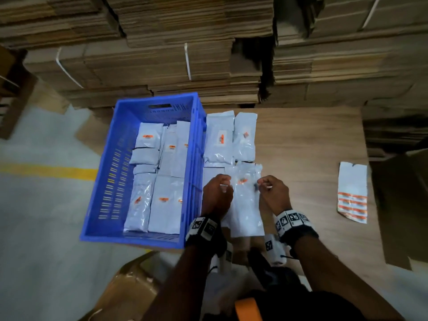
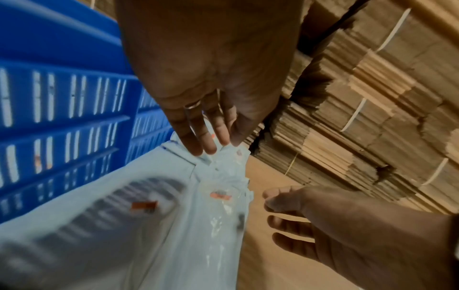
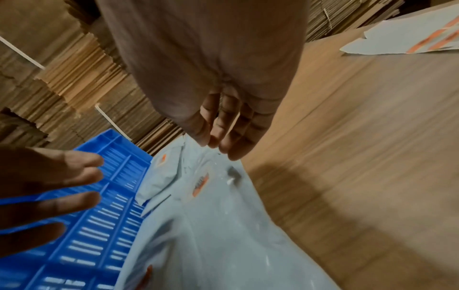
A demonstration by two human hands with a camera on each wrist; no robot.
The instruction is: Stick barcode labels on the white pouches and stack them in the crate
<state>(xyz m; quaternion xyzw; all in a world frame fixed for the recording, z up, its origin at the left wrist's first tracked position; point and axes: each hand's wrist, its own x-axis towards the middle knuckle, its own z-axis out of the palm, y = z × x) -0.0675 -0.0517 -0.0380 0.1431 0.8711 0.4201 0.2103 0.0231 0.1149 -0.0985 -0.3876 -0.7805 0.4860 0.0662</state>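
A white pouch (image 1: 245, 205) with an orange barcode label (image 1: 242, 181) lies on the cardboard sheet just right of the blue crate (image 1: 102, 181). My left hand (image 1: 225, 185) hovers at its upper left edge and my right hand (image 1: 264, 185) at its upper right edge. Both have loosely bent fingers, and I see nothing gripped in either. In the left wrist view the left hand (image 2: 216, 141) reaches toward the far end of the pouch (image 2: 198, 225). In the right wrist view the right hand (image 3: 216, 145) does the same over the pouch (image 3: 223, 235). Several labelled pouches (image 1: 162, 205) lie in the crate.
Two more labelled pouches (image 1: 218, 140) lie on the cardboard beyond my hands. A label sheet (image 1: 352, 181) with orange labels lies to the right. Strapped stacks of flattened cardboard (image 1: 162, 66) wall off the back. The grey floor with a yellow line (image 1: 46, 170) is left of the crate.
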